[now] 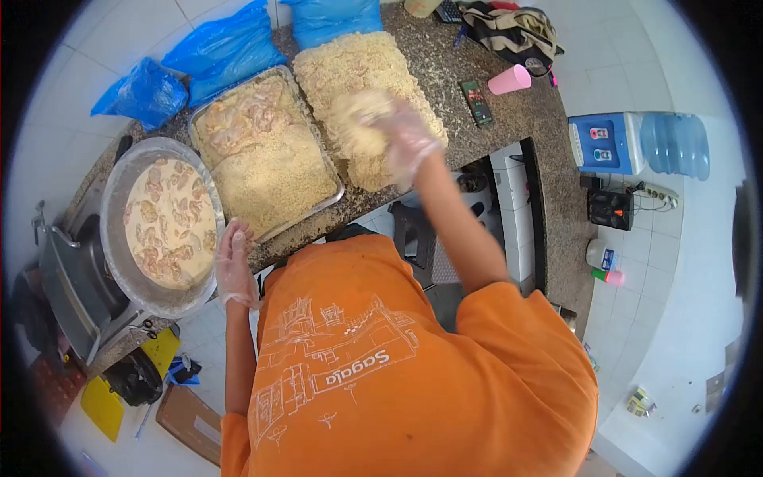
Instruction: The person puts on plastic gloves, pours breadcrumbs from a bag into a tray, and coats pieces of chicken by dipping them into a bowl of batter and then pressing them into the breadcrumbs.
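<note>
My right hand (407, 141), in a clear plastic glove and blurred by motion, is closed on a crumb-coated piece of meat (362, 119) above a pile of breaded pieces (338, 63). My left hand (237, 266), also gloved, is open with nothing in it, between the bowl and the tray's near corner. A metal tray (343, 193) holds pale crumbs (270, 179), with raw-looking meat (246, 115) at its far end. To the left stands a large metal bowl (121, 262) of meat pieces in creamy batter (167, 230).
Blue plastic bags (226, 52) lie along the wall behind the tray. A phone (476, 103), a pink cup (509, 79) and a striped cloth bag (509, 33) are on the granite counter (520, 127). A sink (91, 278) is beyond the bowl; a water dispenser (604, 143) stands at right.
</note>
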`<action>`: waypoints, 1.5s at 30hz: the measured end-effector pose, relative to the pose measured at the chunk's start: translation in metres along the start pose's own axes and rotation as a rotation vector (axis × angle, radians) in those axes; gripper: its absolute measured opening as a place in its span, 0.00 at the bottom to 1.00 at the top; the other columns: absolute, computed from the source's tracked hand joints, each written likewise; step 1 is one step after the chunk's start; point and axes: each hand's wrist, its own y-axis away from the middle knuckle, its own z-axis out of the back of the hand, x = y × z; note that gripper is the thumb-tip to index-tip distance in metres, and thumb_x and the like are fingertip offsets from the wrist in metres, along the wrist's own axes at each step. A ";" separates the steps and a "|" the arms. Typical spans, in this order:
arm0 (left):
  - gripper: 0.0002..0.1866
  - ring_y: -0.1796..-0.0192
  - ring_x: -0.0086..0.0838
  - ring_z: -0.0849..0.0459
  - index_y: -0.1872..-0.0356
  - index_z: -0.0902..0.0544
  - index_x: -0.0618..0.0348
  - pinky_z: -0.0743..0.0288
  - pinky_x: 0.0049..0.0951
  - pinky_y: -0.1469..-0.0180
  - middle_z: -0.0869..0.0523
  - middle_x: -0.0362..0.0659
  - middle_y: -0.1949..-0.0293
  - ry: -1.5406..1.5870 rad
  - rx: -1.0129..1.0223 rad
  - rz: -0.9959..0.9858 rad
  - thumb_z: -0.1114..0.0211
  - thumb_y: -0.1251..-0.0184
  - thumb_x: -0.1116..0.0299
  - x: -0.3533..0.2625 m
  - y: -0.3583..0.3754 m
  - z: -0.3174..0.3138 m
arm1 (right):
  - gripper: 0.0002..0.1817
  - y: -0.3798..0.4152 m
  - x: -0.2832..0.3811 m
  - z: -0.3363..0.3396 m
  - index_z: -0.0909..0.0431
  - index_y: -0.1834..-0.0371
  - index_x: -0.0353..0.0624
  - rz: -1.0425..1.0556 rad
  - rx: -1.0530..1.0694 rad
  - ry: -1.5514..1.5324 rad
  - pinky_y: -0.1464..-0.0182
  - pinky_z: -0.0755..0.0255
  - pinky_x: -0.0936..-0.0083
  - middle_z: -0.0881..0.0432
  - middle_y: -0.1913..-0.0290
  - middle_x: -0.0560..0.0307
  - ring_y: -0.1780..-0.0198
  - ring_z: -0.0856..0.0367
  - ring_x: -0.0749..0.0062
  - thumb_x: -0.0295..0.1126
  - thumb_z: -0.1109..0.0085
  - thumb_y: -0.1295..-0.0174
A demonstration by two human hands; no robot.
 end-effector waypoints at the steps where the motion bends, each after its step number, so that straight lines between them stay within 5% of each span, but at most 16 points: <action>1: 0.24 0.39 0.33 0.17 0.29 0.26 0.63 0.24 0.31 0.39 0.17 0.48 0.37 0.000 -0.010 0.002 0.41 0.17 0.59 0.005 0.001 0.002 | 0.24 -0.017 0.008 0.028 0.21 0.38 0.38 0.134 0.008 0.142 0.50 0.16 0.82 0.13 0.46 0.49 0.53 0.11 0.72 0.15 0.37 0.39; 3: 0.23 0.41 0.32 0.17 0.30 0.25 0.63 0.23 0.31 0.41 0.17 0.47 0.38 0.031 -0.008 0.003 0.42 0.17 0.60 0.012 0.003 0.001 | 0.28 -0.060 0.015 0.091 0.22 0.35 0.38 0.418 0.129 0.600 0.47 0.14 0.71 0.15 0.41 0.52 0.44 0.13 0.64 0.27 0.28 0.40; 7: 0.23 0.41 0.32 0.16 0.31 0.25 0.64 0.24 0.31 0.41 0.16 0.47 0.40 0.095 -0.048 0.035 0.41 0.18 0.60 0.018 0.004 -0.013 | 0.37 -0.034 0.038 0.081 0.29 0.28 0.39 0.311 0.273 1.043 0.33 0.23 0.64 0.20 0.33 0.48 0.32 0.21 0.57 0.36 0.26 0.40; 9: 0.23 0.40 0.32 0.17 0.31 0.25 0.64 0.24 0.31 0.41 0.16 0.47 0.40 0.089 -0.048 0.022 0.40 0.18 0.60 0.014 0.005 -0.022 | 0.43 -0.038 -0.002 0.096 0.39 0.20 0.42 0.862 0.207 1.762 0.19 0.47 0.58 0.25 0.29 0.40 0.23 0.32 0.55 0.50 0.33 0.34; 10: 0.23 0.40 0.32 0.17 0.31 0.25 0.64 0.24 0.31 0.41 0.16 0.47 0.40 0.091 -0.055 0.025 0.40 0.18 0.60 0.012 0.007 -0.026 | 0.48 -0.038 -0.002 0.102 0.48 0.17 0.42 0.817 0.265 1.667 0.15 0.61 0.58 0.31 0.25 0.39 0.18 0.43 0.50 0.57 0.39 0.32; 13: 0.23 0.40 0.30 0.17 0.32 0.25 0.65 0.24 0.29 0.40 0.17 0.46 0.39 0.097 -0.034 0.051 0.41 0.18 0.60 0.010 0.001 -0.033 | 0.44 -0.037 0.008 0.103 0.42 0.20 0.40 0.585 0.280 1.837 0.19 0.49 0.57 0.27 0.29 0.40 0.25 0.33 0.47 0.57 0.42 0.31; 16: 0.23 0.40 0.39 0.16 0.32 0.25 0.67 0.25 0.36 0.36 0.17 0.51 0.38 -0.092 -0.040 -0.076 0.42 0.19 0.63 0.007 -0.015 -0.038 | 0.34 -0.026 -0.001 0.062 0.30 0.28 0.38 1.060 0.168 1.477 0.24 0.38 0.55 0.19 0.42 0.40 0.35 0.23 0.46 0.52 0.43 0.28; 18: 0.27 0.36 0.53 0.19 0.33 0.26 0.70 0.27 0.44 0.32 0.19 0.62 0.37 -1.090 -0.014 -0.252 0.41 0.22 0.59 -0.027 -0.027 -0.042 | 0.24 -0.015 -0.023 0.013 0.22 0.39 0.36 0.648 0.311 1.240 0.33 0.28 0.53 0.15 0.55 0.43 0.47 0.18 0.45 0.46 0.47 0.26; 24: 0.37 0.30 0.62 0.26 0.29 0.32 0.71 0.31 0.45 0.29 0.27 0.74 0.33 -1.190 0.348 0.226 0.39 0.30 0.54 -0.010 -0.095 -0.063 | 0.21 -0.076 -0.208 -0.058 0.21 0.55 0.30 0.457 0.383 1.604 0.45 0.22 0.55 0.15 0.57 0.35 0.52 0.15 0.43 0.42 0.44 0.32; 27: 0.40 0.29 0.62 0.27 0.25 0.37 0.72 0.32 0.45 0.27 0.32 0.73 0.28 -1.092 0.335 0.123 0.40 0.32 0.55 -0.014 -0.098 -0.069 | 0.19 -0.076 -0.204 -0.083 0.21 0.58 0.31 0.386 0.322 1.567 0.46 0.23 0.54 0.15 0.57 0.34 0.51 0.16 0.41 0.41 0.41 0.36; 29: 0.40 0.29 0.62 0.27 0.24 0.38 0.71 0.32 0.46 0.26 0.34 0.73 0.27 -1.165 0.312 0.048 0.40 0.32 0.56 -0.017 -0.086 -0.062 | 0.19 -0.076 -0.182 -0.074 0.22 0.55 0.31 0.151 0.452 1.463 0.46 0.23 0.54 0.15 0.56 0.35 0.51 0.16 0.41 0.39 0.40 0.38; 33: 0.40 0.29 0.61 0.26 0.23 0.38 0.67 0.32 0.47 0.26 0.36 0.70 0.26 -1.332 0.085 -0.200 0.39 0.33 0.57 0.029 -0.081 -0.047 | 0.23 -0.070 -0.194 -0.047 0.25 0.45 0.33 0.375 0.443 1.709 0.42 0.24 0.54 0.16 0.51 0.34 0.47 0.16 0.41 0.37 0.38 0.40; 38: 0.41 0.30 0.60 0.25 0.23 0.39 0.65 0.31 0.45 0.27 0.32 0.70 0.28 -0.966 0.296 0.253 0.36 0.35 0.62 -0.005 -0.094 -0.071 | 0.31 -0.068 -0.210 -0.077 0.27 0.33 0.33 0.532 0.381 1.768 0.41 0.24 0.55 0.16 0.47 0.33 0.47 0.16 0.42 0.30 0.40 0.42; 40: 0.41 0.30 0.60 0.24 0.22 0.39 0.65 0.30 0.45 0.27 0.31 0.69 0.29 -0.840 0.332 0.301 0.35 0.36 0.64 -0.014 -0.096 -0.067 | 0.32 -0.075 -0.188 -0.075 0.27 0.30 0.33 -0.002 0.284 1.323 0.42 0.23 0.57 0.15 0.46 0.32 0.46 0.15 0.44 0.26 0.42 0.43; 43: 0.37 0.30 0.60 0.26 0.24 0.36 0.65 0.30 0.43 0.27 0.33 0.69 0.27 -0.625 0.329 0.061 0.37 0.35 0.69 -0.025 -0.095 -0.067 | 0.30 -0.059 -0.146 -0.083 0.24 0.33 0.35 0.018 0.200 0.892 0.42 0.22 0.58 0.14 0.48 0.32 0.46 0.14 0.49 0.26 0.43 0.43; 45: 0.33 0.30 0.56 0.25 0.26 0.32 0.65 0.31 0.43 0.27 0.34 0.66 0.27 -0.879 -0.027 -0.219 0.38 0.34 0.72 -0.029 -0.101 -0.078 | 0.28 -0.060 -0.134 -0.092 0.22 0.36 0.36 0.045 0.145 0.924 0.50 0.18 0.62 0.14 0.52 0.36 0.51 0.14 0.54 0.23 0.40 0.44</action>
